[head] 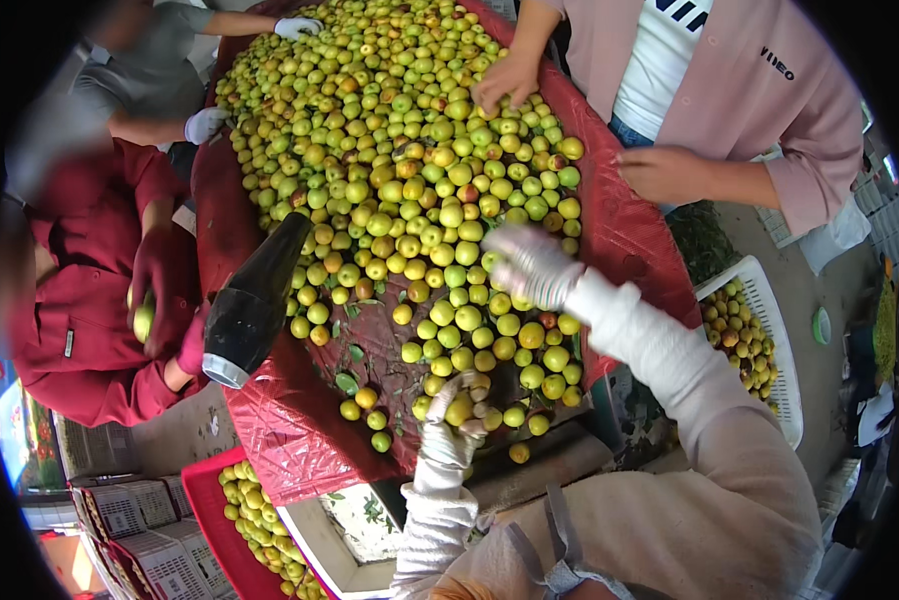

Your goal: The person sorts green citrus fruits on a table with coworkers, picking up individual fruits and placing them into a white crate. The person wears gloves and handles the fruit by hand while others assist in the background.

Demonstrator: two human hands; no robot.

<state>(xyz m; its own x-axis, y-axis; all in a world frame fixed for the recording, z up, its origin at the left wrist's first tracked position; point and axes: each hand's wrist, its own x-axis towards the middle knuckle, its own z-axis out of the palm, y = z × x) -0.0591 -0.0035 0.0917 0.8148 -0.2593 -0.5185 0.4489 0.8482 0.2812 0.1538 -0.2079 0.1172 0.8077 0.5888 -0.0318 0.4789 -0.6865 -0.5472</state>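
A large heap of small yellow-green fruits (pixel 397 157) covers a table lined with red plastic sheeting (pixel 299 420). At the near edge my left hand (pixel 455 412), in a pale glove, has its fingers curled around a yellow-green fruit (pixel 460 410). Farther right, my right hand (pixel 532 264) reaches over the heap in a whitish glove. It is blurred by motion, so whether its fingers hold a fruit cannot be told. Several loose fruits (pixel 363 409) and green leaves (pixel 346 383) lie on the sheeting to the left of my left hand.
A dark bottle-shaped object (pixel 258 300) overlaps the table's left side. Co-workers' hands (pixel 509 81) and gloved hands (pixel 207 124) are around the heap. A red crate (pixel 194 480) and a white basket (pixel 787 367) hold fruits; a white bin (pixel 310 517) stands below the near edge.
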